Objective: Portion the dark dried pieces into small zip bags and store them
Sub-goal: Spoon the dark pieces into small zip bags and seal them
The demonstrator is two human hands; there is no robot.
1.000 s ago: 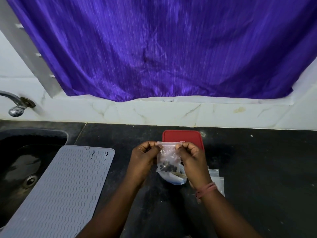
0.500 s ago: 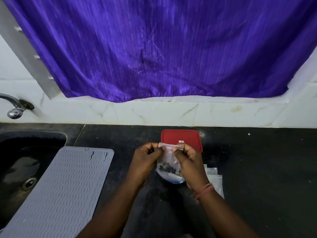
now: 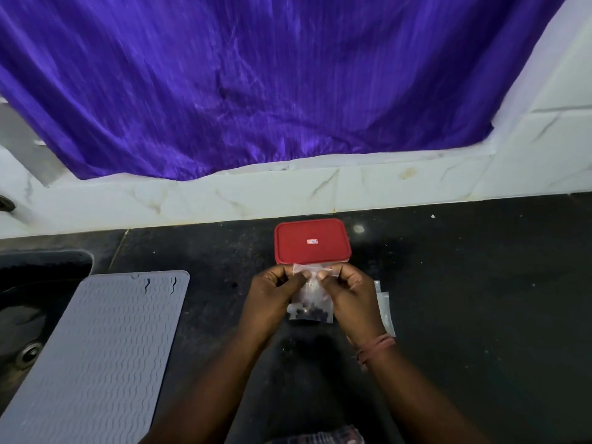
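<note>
Two hands, left hand and right hand, pinch one zip bag (dark pieces inside) before one red-lidded box.

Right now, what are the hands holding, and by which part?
Both the left hand and right hand pinch one small zip bag by its top edge; dark pieces sit at its bottom.

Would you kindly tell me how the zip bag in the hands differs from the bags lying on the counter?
The held zip bag hangs upright, pinched at its top edge by the left hand and right hand; the spare bags lie flat on the black counter, untouched. The held zip bag has dark pieces at its bottom; the spare bags look empty. Both are small clear plastic.
</note>
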